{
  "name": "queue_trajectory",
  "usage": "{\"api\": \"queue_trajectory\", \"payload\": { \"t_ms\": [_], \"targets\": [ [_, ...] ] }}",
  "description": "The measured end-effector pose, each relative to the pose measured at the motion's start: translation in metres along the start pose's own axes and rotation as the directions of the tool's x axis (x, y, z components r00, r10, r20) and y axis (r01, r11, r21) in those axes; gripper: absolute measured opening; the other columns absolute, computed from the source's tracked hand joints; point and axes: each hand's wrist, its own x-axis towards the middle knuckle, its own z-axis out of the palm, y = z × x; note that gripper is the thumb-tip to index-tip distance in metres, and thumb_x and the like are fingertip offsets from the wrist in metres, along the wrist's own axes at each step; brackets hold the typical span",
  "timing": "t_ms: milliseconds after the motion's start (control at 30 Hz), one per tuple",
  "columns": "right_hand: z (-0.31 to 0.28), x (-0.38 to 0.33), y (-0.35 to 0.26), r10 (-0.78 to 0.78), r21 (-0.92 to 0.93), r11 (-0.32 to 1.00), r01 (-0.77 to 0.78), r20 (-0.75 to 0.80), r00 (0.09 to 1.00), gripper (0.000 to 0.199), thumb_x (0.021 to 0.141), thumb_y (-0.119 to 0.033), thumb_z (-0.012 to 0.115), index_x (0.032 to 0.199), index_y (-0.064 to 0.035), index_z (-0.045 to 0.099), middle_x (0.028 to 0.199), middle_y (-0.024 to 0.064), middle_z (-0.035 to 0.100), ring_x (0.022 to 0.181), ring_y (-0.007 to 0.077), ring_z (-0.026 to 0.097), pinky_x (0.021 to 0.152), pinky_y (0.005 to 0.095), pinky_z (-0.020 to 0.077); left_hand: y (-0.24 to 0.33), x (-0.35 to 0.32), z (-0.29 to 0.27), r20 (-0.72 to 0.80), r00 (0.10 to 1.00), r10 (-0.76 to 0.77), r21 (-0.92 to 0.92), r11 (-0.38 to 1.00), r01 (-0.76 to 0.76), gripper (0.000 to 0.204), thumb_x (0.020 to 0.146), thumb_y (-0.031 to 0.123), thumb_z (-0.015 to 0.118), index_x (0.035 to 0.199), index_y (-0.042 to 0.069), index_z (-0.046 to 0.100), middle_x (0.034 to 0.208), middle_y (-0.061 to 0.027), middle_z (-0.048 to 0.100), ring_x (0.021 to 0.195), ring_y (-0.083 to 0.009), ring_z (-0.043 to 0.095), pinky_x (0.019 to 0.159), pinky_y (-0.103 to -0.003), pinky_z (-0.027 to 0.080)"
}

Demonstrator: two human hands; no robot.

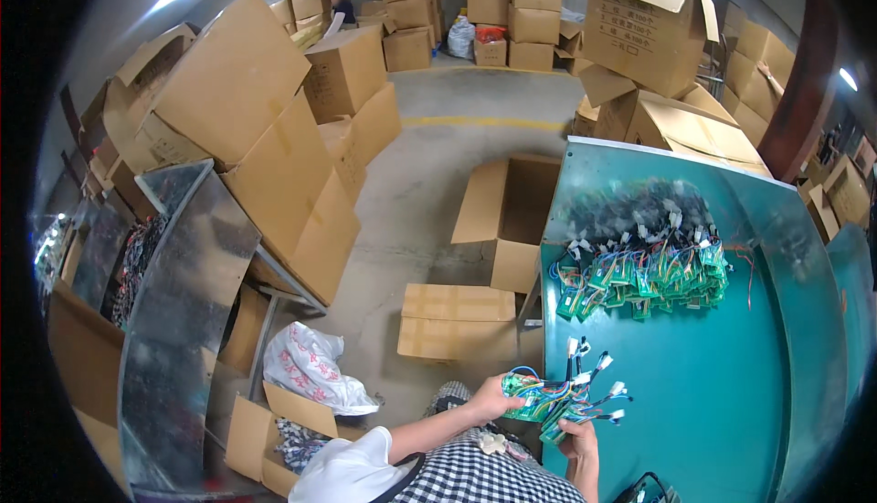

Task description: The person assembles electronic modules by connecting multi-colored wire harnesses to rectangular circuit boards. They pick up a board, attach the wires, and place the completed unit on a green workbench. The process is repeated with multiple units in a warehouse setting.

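Note:
Near the left edge of the green-topped workbench [694, 375], my left hand [491, 399] is closed round several green circuit boards [525, 401] with coloured wires. Close beside it, my right hand [577, 439] grips more wired circuit boards [554, 428] by their lower end. White plugs on dark leads [598, 363] fan out up and to the right from both bunches, which overlap, so I cannot tell where one ends. Farther back on the bench lies a large heap of similar wired boards [653, 275], with dark leads and white plugs toward its far side.
Left of the bench, an open carton [480, 201] and a taped carton [457, 311] sit on the floor. A white plastic bag [315, 370] rests by an open box of cables [301, 444]. Tall carton stacks [228, 83] rise at left. A person [338, 8] is far back.

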Motion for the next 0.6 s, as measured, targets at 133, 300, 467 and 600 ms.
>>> {"api": "queue_trajectory", "payload": {
  "t_ms": [133, 300, 467, 600],
  "targets": [
    [0.011, 0.004, 0.009, -0.071, 0.017, 0.997, 0.073, -0.071, 0.995, 0.058, 0.061, 0.008, 0.065, 0.115, -0.0031, 0.045, 0.101, 0.0107, 0.056, 0.092, 0.0253, 0.056, 0.078, 0.0393, 0.0481, -0.005, 0.001, -0.001, -0.038, 0.999, 0.004, 0.001, 1.000, -0.004, 0.043, 0.071, -0.009, 0.059, 0.112, 0.000, 0.052, 0.105, -0.0062, 0.060, 0.096, -0.0136, 0.056, 0.086, -0.028, 0.044],
    [0.025, 0.002, 0.015, -0.201, -0.258, 0.955, 0.147, -0.196, 0.960, 0.053, 0.063, 0.012, 0.061, 0.112, -0.0019, 0.047, 0.098, 0.0100, 0.056, 0.090, 0.0237, 0.056, 0.077, 0.0364, 0.0471, -0.018, -0.001, -0.003, -0.164, 0.983, 0.085, 0.120, 0.991, -0.065, 0.038, 0.070, -0.008, 0.061, 0.107, 0.000, 0.055, 0.099, -0.0054, 0.061, 0.089, -0.0127, 0.058, 0.080, -0.027, 0.047],
    [0.053, -0.007, 0.008, -0.328, -0.505, 0.842, 0.192, -0.196, 0.924, 0.038, 0.066, 0.009, 0.058, 0.103, -0.0009, 0.051, 0.094, 0.0094, 0.058, 0.085, 0.0229, 0.057, 0.073, 0.0347, 0.0468, -0.008, -0.004, 0.002, -0.230, 0.958, 0.171, 0.303, 0.948, -0.097, 0.036, 0.069, -0.002, 0.064, 0.104, 0.001, 0.058, 0.094, -0.0097, 0.064, 0.086, -0.0160, 0.060, 0.079, -0.028, 0.047],
    [0.003, 0.023, 0.043, -0.530, -0.802, 0.537, 0.262, -0.080, 0.844, 0.037, 0.067, 0.002, 0.060, 0.102, -0.0011, 0.050, 0.095, 0.0094, 0.059, 0.087, 0.0221, 0.057, 0.071, 0.0334, 0.0469, -0.011, -0.003, 0.010, -0.269, 0.918, 0.291, 0.541, 0.835, -0.106, 0.036, 0.068, 0.005, 0.067, 0.103, 0.003, 0.060, 0.090, -0.0140, 0.065, 0.083, -0.0209, 0.063, 0.076, -0.030, 0.047]
  ]
}}
